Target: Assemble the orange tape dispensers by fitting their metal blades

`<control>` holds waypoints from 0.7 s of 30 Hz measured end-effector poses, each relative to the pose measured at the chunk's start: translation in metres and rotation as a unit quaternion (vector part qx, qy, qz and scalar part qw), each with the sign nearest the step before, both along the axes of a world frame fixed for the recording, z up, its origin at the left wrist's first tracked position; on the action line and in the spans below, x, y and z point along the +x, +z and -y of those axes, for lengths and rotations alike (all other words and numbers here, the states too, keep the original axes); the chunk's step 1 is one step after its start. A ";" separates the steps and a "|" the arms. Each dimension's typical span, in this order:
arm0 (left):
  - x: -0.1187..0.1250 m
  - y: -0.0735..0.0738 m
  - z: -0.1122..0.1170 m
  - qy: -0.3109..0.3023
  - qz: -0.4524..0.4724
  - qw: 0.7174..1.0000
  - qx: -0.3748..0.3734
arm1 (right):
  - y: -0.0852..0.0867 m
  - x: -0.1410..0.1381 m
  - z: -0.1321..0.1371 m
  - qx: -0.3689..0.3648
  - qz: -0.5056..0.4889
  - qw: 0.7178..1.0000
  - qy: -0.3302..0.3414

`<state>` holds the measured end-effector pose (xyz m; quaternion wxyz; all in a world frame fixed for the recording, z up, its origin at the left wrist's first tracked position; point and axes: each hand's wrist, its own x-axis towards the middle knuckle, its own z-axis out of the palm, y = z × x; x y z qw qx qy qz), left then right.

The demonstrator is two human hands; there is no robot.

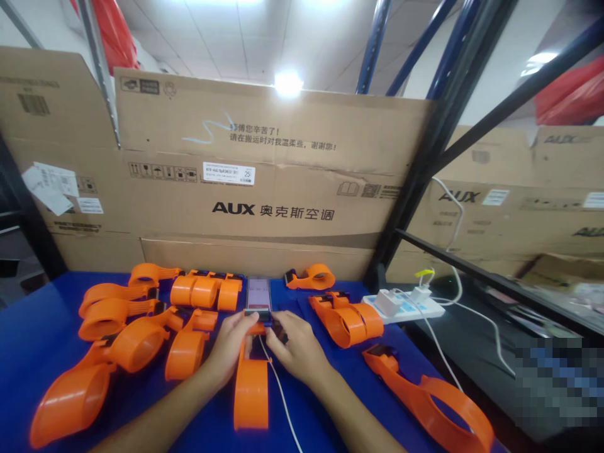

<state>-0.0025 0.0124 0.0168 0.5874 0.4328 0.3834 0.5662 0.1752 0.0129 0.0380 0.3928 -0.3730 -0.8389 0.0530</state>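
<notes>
Between my hands is an orange tape dispenser, its round hub toward me and its dark-edged head away from me. My left hand grips the left side of that head, thumb on top. At the head's right end, my right hand has its fingers curled in against it; the fingertips are partly hidden. Just beyond the head lies a phone with a lit screen, its near end covered by the dispenser. A white cable runs toward me beside the hub.
Several orange tape dispensers lie on the blue tabletop at left. More dispensers are at right, one large dispenser near the right edge. A white power strip with plugs sits there. Cardboard walls the back; a black post stands right.
</notes>
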 end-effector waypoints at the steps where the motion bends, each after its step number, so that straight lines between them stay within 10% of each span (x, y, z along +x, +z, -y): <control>1: 0.000 -0.001 0.000 -0.001 -0.003 1.000 0.001 | 0.001 0.000 0.000 0.001 0.005 1.000 0.002; 11: -0.005 0.001 -0.007 -0.070 0.006 0.998 -0.002 | 0.012 0.008 -0.002 -0.079 -0.089 0.992 0.030; 21: -0.016 -0.007 -0.018 -0.019 0.073 0.995 -0.071 | 0.016 0.028 -0.020 -0.064 -0.080 0.986 -0.134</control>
